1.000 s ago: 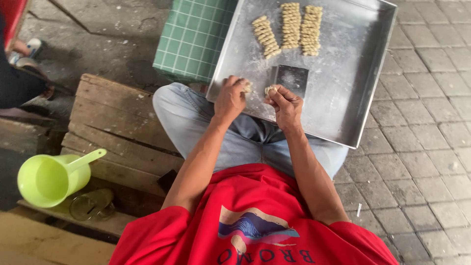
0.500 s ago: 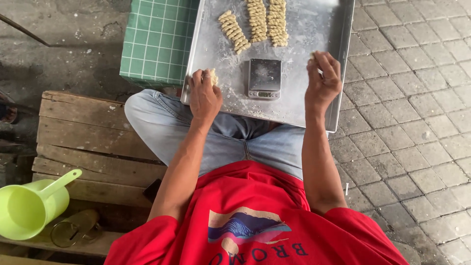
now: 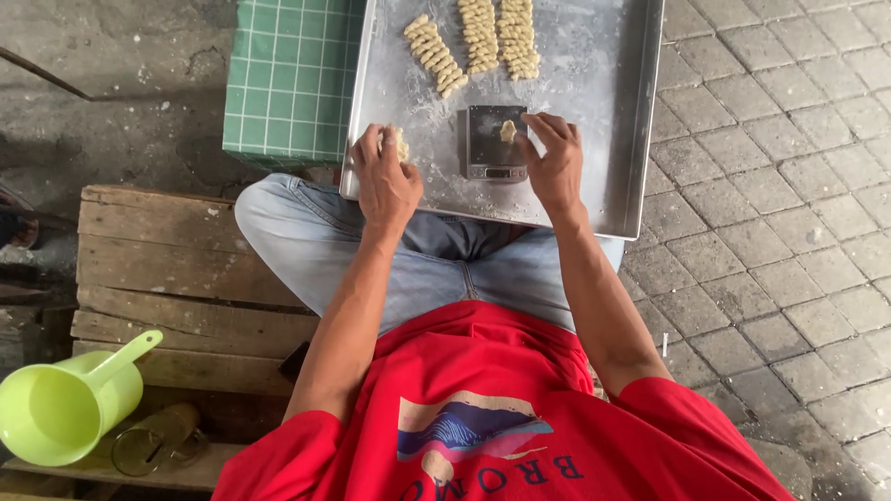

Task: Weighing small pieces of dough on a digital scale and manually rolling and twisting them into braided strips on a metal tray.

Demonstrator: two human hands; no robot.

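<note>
Hidden: our left hand [image 3: 385, 181] closes round a pale dough lump [image 3: 400, 142], mostly covered | our right hand [image 3: 555, 162], fingers loose, holds nothing, touching the small steel scale [image 3: 495, 141] bearing a dough bit [image 3: 508, 130] | floured metal tray [image 3: 603, 111] cut off above; bare tray right of right hand.

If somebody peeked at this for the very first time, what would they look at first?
Probably the big floured metal tray on the person's lap, with three rows of twisted dough pieces at its far end. In the middle sits a small digital scale with a dough lump on it, and the right hand rests at its edge. The left hand holds another dough piece at the tray's left side.
</note>
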